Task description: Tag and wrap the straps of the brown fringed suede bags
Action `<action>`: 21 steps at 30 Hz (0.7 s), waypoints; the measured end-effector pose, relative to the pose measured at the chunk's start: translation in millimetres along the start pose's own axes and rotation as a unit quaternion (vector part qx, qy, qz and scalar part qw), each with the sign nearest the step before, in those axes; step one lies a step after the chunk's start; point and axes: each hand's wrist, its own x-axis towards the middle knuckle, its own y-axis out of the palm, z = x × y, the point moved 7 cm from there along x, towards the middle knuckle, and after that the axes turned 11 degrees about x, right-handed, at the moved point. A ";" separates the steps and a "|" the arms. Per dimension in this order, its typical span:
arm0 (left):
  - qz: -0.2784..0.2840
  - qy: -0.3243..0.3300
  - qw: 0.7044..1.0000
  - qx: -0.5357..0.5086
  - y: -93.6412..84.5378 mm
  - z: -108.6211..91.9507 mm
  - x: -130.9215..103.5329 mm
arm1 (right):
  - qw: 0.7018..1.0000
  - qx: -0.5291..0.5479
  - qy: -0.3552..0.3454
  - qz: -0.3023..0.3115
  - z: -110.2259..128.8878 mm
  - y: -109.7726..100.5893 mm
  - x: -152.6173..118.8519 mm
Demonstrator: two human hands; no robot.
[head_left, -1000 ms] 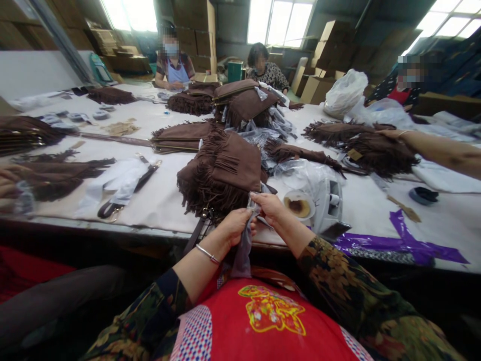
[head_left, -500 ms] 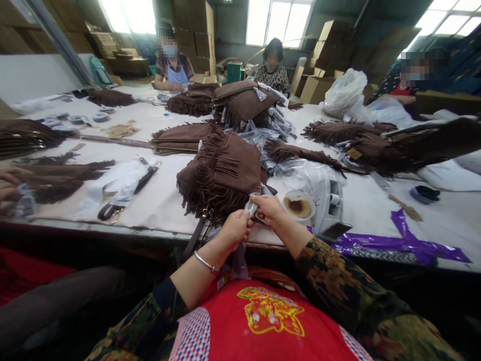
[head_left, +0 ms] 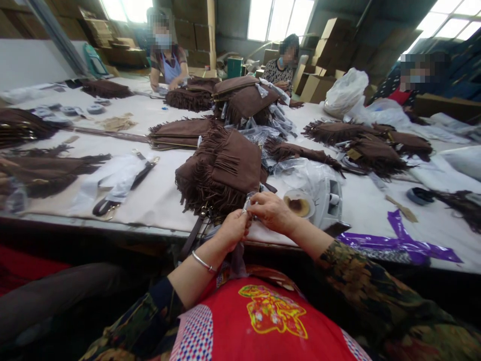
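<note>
A brown fringed bag [head_left: 235,160] lies at the table's front edge, right before me. At its lower right corner, a small piece of clear plastic wrap [head_left: 247,201] is pinched between the fingers of both hands. My left hand [head_left: 236,228] grips its lower end, fingers closed. Close beside it, my right hand [head_left: 271,211] has its fingers closed on the wrap's upper part. A brown strap [head_left: 193,234] with metal clasps hangs over the edge, left of my left hand.
Right of my hands are a round tape roll [head_left: 299,204], a white dispenser [head_left: 330,198] and purple plastic [head_left: 398,240]. Wrapped straps [head_left: 122,185] lie left. More brown bags [head_left: 248,103] are piled behind. Three people sit across the table; a hand shows at the left edge.
My right hand has shifted slightly, its fingers now bent over the wrap. At the right, a large dark brown piece has moved off the pile. The people across the table have changed posture.
</note>
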 end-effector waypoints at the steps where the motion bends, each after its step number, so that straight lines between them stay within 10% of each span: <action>1: -0.006 0.010 1.000 0.013 -1.2 0.0 0.3 | 0.999 -0.027 -0.013 0.023 1.7 3.1 4.3; 11: -0.141 0.109 0.915 0.361 -17.7 -16.3 1.0 | 0.977 -0.010 -0.035 0.208 -6.2 18.8 38.3; 21: -0.086 0.066 0.975 0.195 -14.1 1.1 1.2 | 0.970 0.007 -0.004 0.241 -11.9 29.4 34.6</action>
